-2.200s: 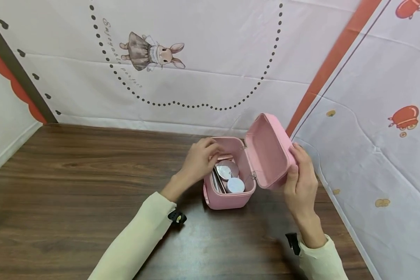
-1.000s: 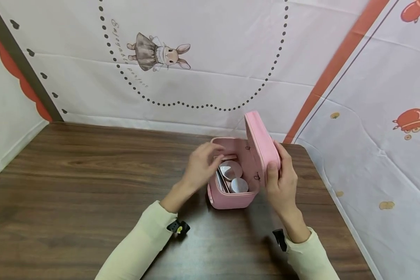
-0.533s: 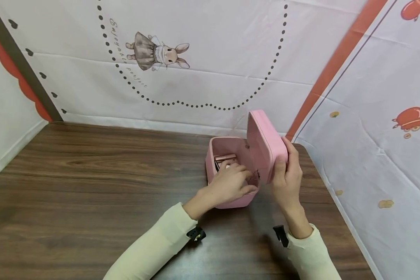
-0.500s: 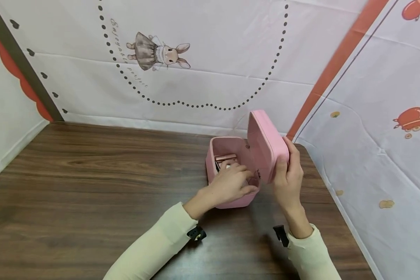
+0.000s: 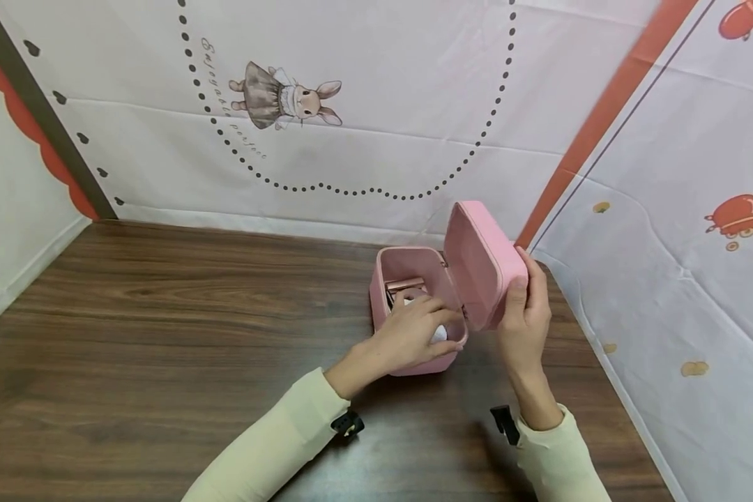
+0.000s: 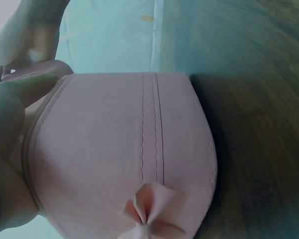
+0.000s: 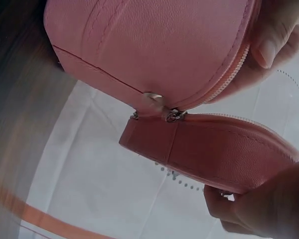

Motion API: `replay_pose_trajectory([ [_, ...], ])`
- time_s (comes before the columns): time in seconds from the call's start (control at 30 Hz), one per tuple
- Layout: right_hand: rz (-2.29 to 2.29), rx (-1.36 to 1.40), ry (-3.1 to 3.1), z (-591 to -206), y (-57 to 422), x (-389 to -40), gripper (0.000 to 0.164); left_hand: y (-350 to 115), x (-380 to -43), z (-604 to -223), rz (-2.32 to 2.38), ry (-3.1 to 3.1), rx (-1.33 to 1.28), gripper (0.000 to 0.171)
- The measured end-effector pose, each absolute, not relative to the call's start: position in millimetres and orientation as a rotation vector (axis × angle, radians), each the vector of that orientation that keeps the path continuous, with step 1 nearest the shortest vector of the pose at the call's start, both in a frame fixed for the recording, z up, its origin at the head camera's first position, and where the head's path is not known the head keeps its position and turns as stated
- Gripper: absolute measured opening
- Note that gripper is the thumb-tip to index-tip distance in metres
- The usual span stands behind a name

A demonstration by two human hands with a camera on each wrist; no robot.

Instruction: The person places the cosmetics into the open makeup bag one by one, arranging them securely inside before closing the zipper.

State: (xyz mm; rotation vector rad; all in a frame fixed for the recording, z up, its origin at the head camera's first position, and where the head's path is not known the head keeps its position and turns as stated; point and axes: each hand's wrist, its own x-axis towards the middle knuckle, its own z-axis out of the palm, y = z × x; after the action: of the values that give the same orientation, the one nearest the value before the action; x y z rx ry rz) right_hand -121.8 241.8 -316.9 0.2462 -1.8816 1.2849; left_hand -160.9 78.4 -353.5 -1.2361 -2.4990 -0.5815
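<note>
A pink zippered cosmetic case (image 5: 423, 364) stands on the table, its hinged lid (image 5: 496, 251) raised to the right. My left hand (image 5: 408, 331) lies over the case's opening in the head view, fingers spread and dipping inside, thumb near the front rim. Between thumb and index finger a white round container (image 5: 439, 335) shows. A rose-gold bar-shaped item (image 5: 404, 284) lies at the back inside; the other contents are mostly hidden by the hand. My right hand (image 5: 527, 307) grips the lid's outer edge. A pink bow (image 6: 147, 214) on the case's side shows in the left wrist view.
Dark wood-grain table (image 5: 194, 314) stretches to the left and front. A white printed cloth (image 5: 376, 118) hangs behind it, and another white cloth (image 5: 671, 279) borders the right side, close to the right hand.
Since one second ago, my left hand has moved right and forward over the opening. My right hand has tilted the lid farther right. The white round container shows again between my fingers.
</note>
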Motion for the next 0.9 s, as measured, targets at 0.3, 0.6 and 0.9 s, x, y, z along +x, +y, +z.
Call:
replay_pose_trajectory([
  [0.3,0.907,0.562,-1.938,-320.4,225.2,-126.5,0.047,49.0,-183.1,-364.5,-1.18,-2.095,-0.886,0.027],
  [0.6,0.661,0.873,-1.99,-332.1,204.6,-132.5,0.04,24.3,-198.7,-360.2,-1.404,-1.953,-0.63,0.03],
  [0.9,0.382,1.022,-2.154,-343.4,195.5,-130.1,0.035,11.9,-203.6,-358.7,-1.406,-1.922,-0.811,0.028],
])
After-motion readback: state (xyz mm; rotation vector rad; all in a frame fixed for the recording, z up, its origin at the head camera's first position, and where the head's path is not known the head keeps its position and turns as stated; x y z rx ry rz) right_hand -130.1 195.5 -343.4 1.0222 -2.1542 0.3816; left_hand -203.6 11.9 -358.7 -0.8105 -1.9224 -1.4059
